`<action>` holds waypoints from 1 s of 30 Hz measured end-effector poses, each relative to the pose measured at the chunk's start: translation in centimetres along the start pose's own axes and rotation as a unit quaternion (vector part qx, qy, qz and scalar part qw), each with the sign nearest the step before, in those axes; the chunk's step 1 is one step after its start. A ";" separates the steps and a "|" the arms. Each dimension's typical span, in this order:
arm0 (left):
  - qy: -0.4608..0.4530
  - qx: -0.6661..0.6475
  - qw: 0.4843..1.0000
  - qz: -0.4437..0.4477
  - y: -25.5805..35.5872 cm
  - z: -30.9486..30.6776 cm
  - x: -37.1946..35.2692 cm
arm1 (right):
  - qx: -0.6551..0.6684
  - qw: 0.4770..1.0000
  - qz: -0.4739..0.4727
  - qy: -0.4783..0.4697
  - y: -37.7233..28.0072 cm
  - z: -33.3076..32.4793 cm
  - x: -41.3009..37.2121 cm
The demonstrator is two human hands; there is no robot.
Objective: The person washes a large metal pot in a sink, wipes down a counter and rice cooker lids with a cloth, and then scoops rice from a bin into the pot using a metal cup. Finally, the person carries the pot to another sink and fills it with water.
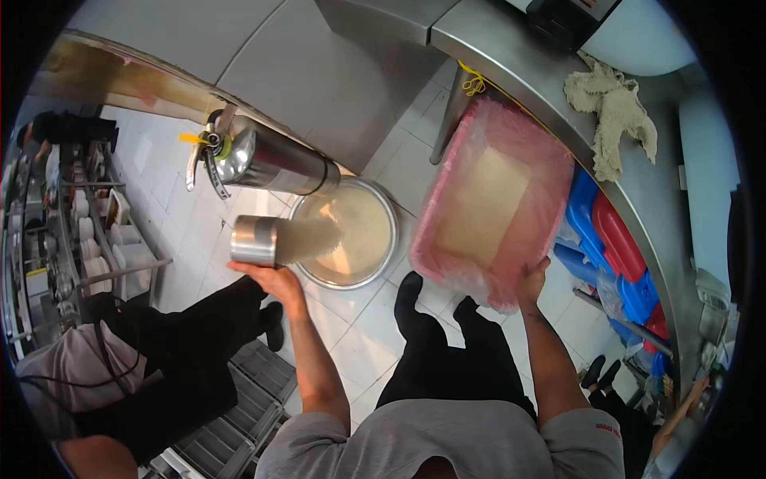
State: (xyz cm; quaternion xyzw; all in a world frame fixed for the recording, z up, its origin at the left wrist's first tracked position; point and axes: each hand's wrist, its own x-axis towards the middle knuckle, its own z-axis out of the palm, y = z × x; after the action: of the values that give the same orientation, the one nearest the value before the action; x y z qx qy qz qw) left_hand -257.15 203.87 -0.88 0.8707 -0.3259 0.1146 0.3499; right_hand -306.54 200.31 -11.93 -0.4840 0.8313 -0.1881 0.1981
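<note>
My left hand (273, 283) grips a cylindrical stainless-steel cup (254, 239) from below; the cup is tipped on its side with its mouth to the right. A pale grainy stream (307, 239), which looks like rice, spills from it into a round metal basin (392, 231) on the floor. More of the pale stuff fills the basin. My right hand (533, 281) closes on the near rim of a pink tub (550, 152) lined with clear plastic. Inside the tub lies a pale, flat-looking layer of similar stuff (484, 207).
A fire extinguisher (271, 158) stands just beyond the basin. On the right runs a steel counter (511, 60) with a rag (618, 112) on it and blue and red plastic items (614, 231) below. Another person (88, 359) is close on my left, near racks (104, 239).
</note>
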 end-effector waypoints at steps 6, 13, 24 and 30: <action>0.096 -0.210 0.973 0.010 -5.8 -1.2 4.3 | -0.016 1.000 0.010 -0.003 -0.6 -0.4 -0.1; 0.083 -0.234 0.930 -0.273 0.5 -2.0 3.9 | 0.093 0.996 -0.010 0.006 0.2 0.3 -0.1; -0.674 -0.182 0.709 -0.098 20.6 16.2 -11.7 | 0.232 0.969 0.057 -0.053 3.0 3.0 0.1; -0.443 0.069 0.773 0.448 22.0 36.0 -24.2 | 0.129 0.990 0.036 -0.044 0.5 -0.2 -0.5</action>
State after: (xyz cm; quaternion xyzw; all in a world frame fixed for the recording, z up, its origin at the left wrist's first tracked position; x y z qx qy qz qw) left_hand -290.90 179.12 -25.70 0.6025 -0.7892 -0.1184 0.0149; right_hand -306.79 200.96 -11.89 -0.4319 0.8075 -0.2649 0.3020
